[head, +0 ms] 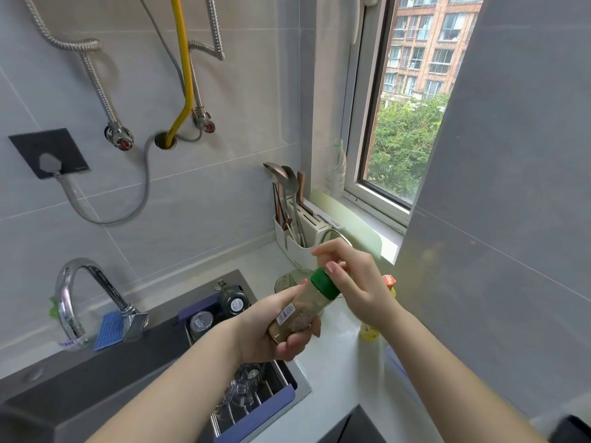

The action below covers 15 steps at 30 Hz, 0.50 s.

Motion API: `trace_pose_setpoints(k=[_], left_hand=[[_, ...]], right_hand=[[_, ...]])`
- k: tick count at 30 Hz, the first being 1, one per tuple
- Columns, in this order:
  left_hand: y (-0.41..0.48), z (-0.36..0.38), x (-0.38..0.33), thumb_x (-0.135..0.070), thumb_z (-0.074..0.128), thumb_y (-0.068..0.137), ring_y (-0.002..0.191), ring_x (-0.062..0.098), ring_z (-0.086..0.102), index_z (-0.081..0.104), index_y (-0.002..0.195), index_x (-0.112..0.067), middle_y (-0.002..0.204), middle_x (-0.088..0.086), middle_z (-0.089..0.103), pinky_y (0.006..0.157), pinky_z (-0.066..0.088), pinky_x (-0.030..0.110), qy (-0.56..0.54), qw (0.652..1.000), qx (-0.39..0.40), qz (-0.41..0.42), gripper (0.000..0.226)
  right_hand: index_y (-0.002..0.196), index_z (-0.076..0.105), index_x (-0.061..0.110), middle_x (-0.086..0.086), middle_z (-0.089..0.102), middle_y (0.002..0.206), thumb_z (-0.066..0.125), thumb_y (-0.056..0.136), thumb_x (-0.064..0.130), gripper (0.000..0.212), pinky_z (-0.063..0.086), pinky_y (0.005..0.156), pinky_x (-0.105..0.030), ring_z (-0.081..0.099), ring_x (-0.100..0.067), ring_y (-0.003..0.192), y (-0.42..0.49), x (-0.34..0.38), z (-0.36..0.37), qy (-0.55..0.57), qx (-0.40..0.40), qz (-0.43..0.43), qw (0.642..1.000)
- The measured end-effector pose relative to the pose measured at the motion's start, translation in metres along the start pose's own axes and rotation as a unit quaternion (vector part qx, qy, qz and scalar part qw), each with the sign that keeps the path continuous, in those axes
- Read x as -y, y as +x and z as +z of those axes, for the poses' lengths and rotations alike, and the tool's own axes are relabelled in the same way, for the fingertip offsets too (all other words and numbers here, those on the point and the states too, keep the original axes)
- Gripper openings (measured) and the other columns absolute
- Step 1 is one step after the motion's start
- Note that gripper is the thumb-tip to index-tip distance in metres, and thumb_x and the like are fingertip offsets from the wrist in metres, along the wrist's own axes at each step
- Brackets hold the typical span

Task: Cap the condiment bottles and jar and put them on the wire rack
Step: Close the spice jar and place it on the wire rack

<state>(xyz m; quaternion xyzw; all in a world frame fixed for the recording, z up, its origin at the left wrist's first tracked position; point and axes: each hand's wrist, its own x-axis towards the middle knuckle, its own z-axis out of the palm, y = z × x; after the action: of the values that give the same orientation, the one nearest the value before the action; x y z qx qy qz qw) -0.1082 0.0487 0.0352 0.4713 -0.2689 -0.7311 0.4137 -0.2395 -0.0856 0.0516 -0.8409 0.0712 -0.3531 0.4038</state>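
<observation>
Head view, one item: condiment bottle [300,311], tilted, held above the wire rack [256,418] in the sink. Left hand [268,330] curls round its body; right hand [358,282] pinches the green cap [323,282]. Probably light, rigid and smooth-sided; best gripped mid-body. Cap's seating is hidden by fingers. A yellow bottle [367,330] is half concealed behind the right wrist.

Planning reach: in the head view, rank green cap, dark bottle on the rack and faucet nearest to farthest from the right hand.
1. green cap, pinched by the right hand
2. dark bottle, left, on the wire rack
3. faucet, far left
</observation>
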Motion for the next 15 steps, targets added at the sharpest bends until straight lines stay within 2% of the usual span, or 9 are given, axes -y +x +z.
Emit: trace_pose_setpoints(k=[2,4,8,11,15], left_hand=[[0.0,-0.003,0.0,-0.066,0.04,0.088,0.031,0.01,0.046,0.065,0.076,-0.007,0.041,0.001,0.051,0.036,0.032,0.015,-0.022,0.998,0.057,-0.016,0.065],[0.002,-0.004,0.0,-0.065,0.038,0.089,0.031,0.009,0.047,0.063,0.077,-0.006,0.042,0.001,0.05,0.036,0.034,0.013,-0.033,0.995,0.087,-0.031,0.065],[0.005,-0.005,0.002,-0.065,0.038,0.09,0.032,0.009,0.046,0.064,0.076,-0.007,0.042,0.0,0.049,0.036,0.031,0.015,-0.029,0.994,0.097,-0.044,0.066],[0.006,-0.003,-0.001,-0.067,0.034,0.091,0.033,0.009,0.045,0.064,0.072,-0.008,0.042,0.0,0.048,0.038,0.029,0.017,-0.004,0.998,0.048,-0.048,0.069],[0.01,0.009,-0.002,-0.07,0.036,0.09,0.04,0.012,0.045,0.066,0.075,-0.007,0.051,0.004,0.05,0.047,0.034,0.022,0.062,0.993,-0.097,-0.03,0.071]], right_hand=[[0.102,0.063,0.005,0.021,0.056,0.081,0.041,0.095,0.035,0.038,0.045,0.062,-0.018,0.057,-0.007,0.072,-0.001,0.001,0.002,-0.025,0.008,-0.03,0.999],[0.09,0.063,0.004,0.006,0.059,0.075,0.04,0.095,0.031,0.036,0.045,0.058,-0.021,0.055,-0.01,0.066,-0.001,0.003,0.003,-0.059,0.01,-0.057,0.997],[0.074,0.058,0.005,0.002,0.05,0.057,0.042,0.096,0.027,0.035,0.04,0.045,-0.027,0.046,-0.011,0.048,-0.001,0.003,0.005,-0.092,0.018,-0.073,0.993],[0.07,0.053,0.009,0.005,0.041,0.053,0.042,0.096,0.027,0.034,0.034,0.043,-0.027,0.038,-0.009,0.044,0.0,-0.001,0.004,-0.109,0.011,-0.064,0.992],[0.064,0.035,0.019,0.005,0.031,0.048,0.038,0.097,0.034,0.037,0.031,0.046,-0.04,0.03,-0.015,0.044,0.001,-0.016,0.003,-0.174,0.019,-0.011,0.984]])
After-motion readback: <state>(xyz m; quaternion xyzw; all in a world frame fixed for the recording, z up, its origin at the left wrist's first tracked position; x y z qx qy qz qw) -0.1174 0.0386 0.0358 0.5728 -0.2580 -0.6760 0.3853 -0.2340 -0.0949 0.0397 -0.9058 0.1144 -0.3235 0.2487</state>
